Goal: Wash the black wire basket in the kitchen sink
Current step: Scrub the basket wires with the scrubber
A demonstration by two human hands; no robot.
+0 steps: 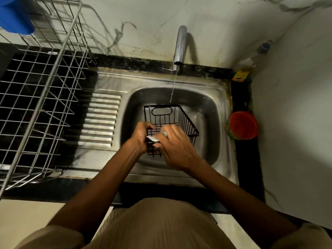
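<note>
A view from above looks down at a stainless steel kitchen sink (218,112) set in a dark counter. A black wire basket (181,121) sits inside the sink bowl, its far end, with an oval handle opening, pointing toward the wall. A thin stream of water (173,88) falls from a curved chrome tap (180,47) and lands just behind the basket's far rim.

Both bare forearms of a person reach in from the bottom edge. The left hand (141,137) is closed around the basket's near left corner, fingers curled over the top wire. The right hand (175,148) lies over the near end of the basket, fingers bent and pressing a small pale scrubbing pad (164,133) against the wires; some white foam (152,139) shows between the two hands.

To the left, a ribbed draining board adjoins the bowl, and a large silver wire dish rack (45,97) stands over the counter. A blue plastic object (14,15) rests in the rack's far corner. To the right of the sink, an orange-red round tub (243,124) sits on the counter, and a clear bottle with a yellow label (247,67) stands in the corner against the marbled wall.
</note>
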